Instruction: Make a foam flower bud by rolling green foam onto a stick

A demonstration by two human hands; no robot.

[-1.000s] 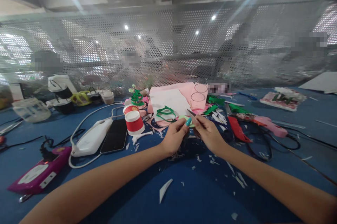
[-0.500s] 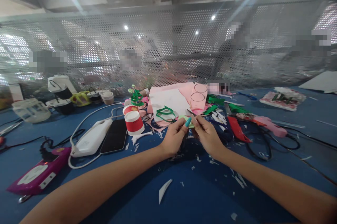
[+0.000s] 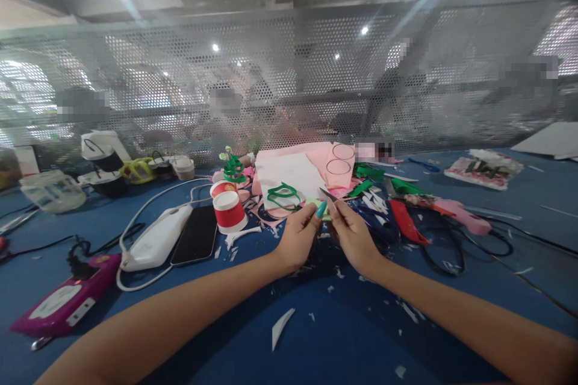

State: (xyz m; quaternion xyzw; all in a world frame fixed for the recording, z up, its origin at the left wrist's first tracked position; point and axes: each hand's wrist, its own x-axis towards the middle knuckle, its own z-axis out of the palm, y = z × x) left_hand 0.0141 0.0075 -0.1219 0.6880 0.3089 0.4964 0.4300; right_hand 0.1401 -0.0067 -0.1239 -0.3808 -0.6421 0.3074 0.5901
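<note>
My left hand (image 3: 295,239), its thumb showing a long teal nail, pinches a small light green piece (image 3: 311,202) that looks like paper or foam. Close beside it, my right hand (image 3: 356,234) is closed around a narrow pointed metal blade (image 3: 327,194). The blade's tip points up and left over the pink sheets; its handle is hidden in the fingers, so I cannot tell whether it belongs to scissors or a knife. Both hands nearly meet at the light green piece. Just beyond lies a looped green strip (image 3: 283,197) on a white sheet (image 3: 291,173).
Left of the hands are red-and-white paper cups (image 3: 230,213), a black phone (image 3: 196,234), a white power bank (image 3: 158,237) and a purple power strip (image 3: 67,294). To the right, a pink glue gun (image 3: 465,216) trails a cord. White scraps (image 3: 283,328) litter the blue table (image 3: 217,337).
Both hands stay almost in the same place, with the fingers shifting slightly around the light green piece. The things on the table look unmoved.
</note>
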